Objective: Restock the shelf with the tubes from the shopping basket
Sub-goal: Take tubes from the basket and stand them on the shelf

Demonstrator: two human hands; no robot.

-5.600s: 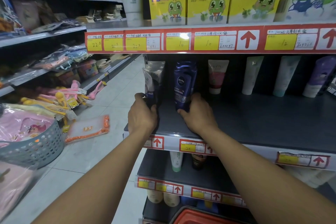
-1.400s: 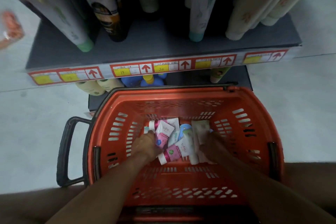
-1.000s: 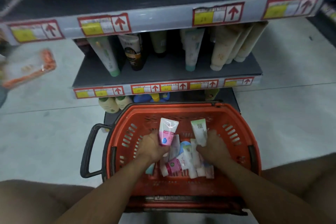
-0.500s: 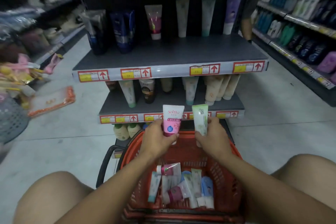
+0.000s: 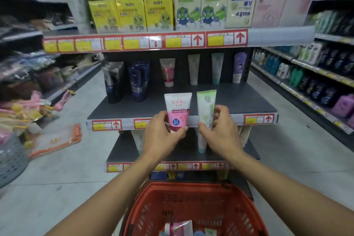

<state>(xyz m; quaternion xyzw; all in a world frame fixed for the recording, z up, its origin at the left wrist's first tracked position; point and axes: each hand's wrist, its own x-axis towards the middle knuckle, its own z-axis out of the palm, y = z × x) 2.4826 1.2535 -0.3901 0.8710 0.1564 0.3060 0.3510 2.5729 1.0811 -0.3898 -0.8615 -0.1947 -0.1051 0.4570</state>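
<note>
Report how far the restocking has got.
Done: tubes already stand along the middle shelf. In hand: left hand holds a pink tube, right hand a green tube, neither shelved yet. Left: more tubes lie in the red basket.

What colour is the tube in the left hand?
White on top and pink below, seen in the head view: the Softto tube held by the left hand.

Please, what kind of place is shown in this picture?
Most likely a supermarket aisle, in the skincare section. The shelf edge carries price labels, tubes and boxed creams stand in rows, and a red shopping basket sits below.
</note>
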